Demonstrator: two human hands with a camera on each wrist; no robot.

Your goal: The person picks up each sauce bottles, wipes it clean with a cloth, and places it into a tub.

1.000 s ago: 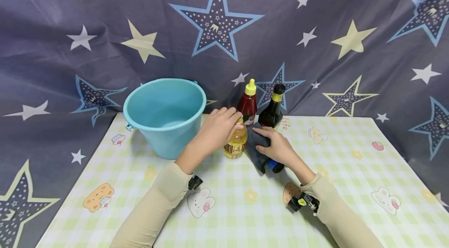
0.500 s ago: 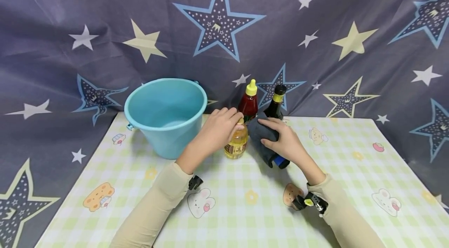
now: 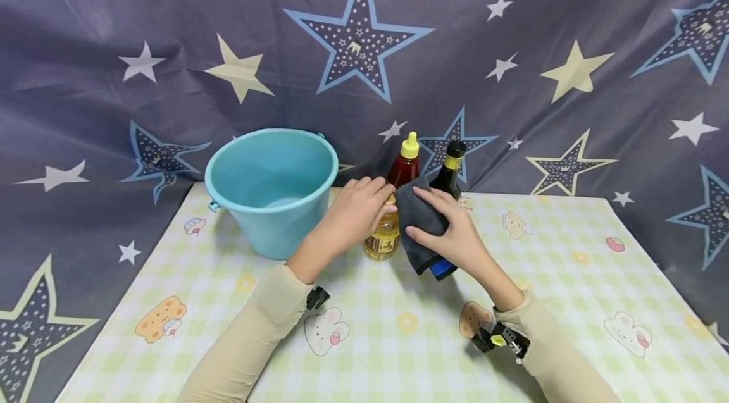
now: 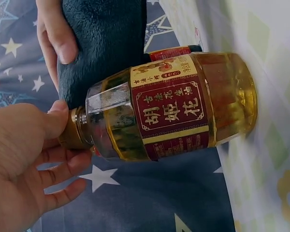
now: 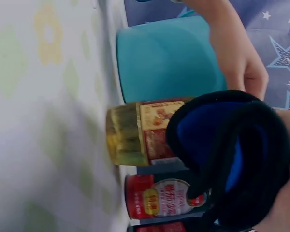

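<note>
My left hand (image 3: 355,210) grips the gold cap (image 4: 73,129) of a cooking oil bottle (image 3: 381,241), between thumb and fingers. The bottle stands upright on the table, its red and cream label (image 4: 169,108) showing. In my right hand (image 3: 452,232) is a folded dark grey cloth (image 3: 420,216) with a blue underside (image 5: 198,128). The cloth lies along the right side of the oil bottle and overlaps its shoulder in the head view. Just behind it are a red ketchup bottle (image 3: 403,172) with a yellow nozzle cap and a dark sauce bottle (image 3: 446,183), both partly hidden.
A light blue bucket (image 3: 272,205) stands left of the bottles, near the table's back edge. A green checked cloth (image 3: 398,359) with cartoon prints covers the table. Behind hangs a dark curtain (image 3: 455,30) with stars.
My right hand has lifted the cloth a little and shifted it up along the oil bottle's right side. The left hand keeps its hold on the cap, and the bottle stays in place.
</note>
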